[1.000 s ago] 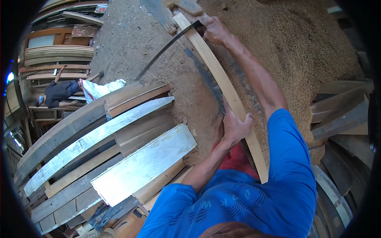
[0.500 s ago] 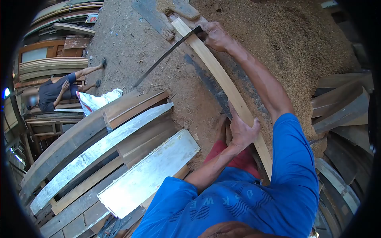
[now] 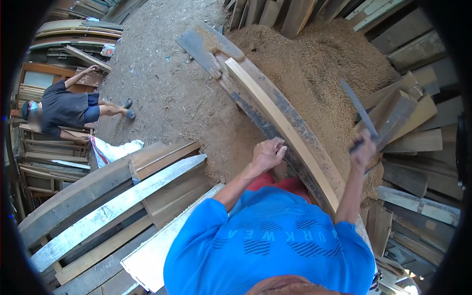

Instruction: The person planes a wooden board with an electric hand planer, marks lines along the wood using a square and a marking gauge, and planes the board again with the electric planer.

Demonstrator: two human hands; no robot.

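Note:
A long pale wooden plank [image 3: 282, 128] lies lengthwise on a worn, dark-edged workbench [image 3: 307, 129]. To the right of the bench, my right hand [image 3: 363, 149] is wrapped round the handle of a saw [image 3: 358, 105], whose blade points up and away from the plank. My left hand [image 3: 269, 154] is beside the bench's left edge, fingers curled, off the plank; what it holds, if anything, is too small to make out.
Sawdust [image 3: 314, 64] is heaped beyond the bench. Stacked boards [image 3: 123, 189] stand at the left, more wood pieces [image 3: 408, 123] at the right. Another person [image 3: 69, 109] stands at the far left by a white sack [image 3: 115, 151].
The saw has left the plank's far end and swung right with my right hand. My left hand has come off the plank. The other person has turned, one arm now outstretched.

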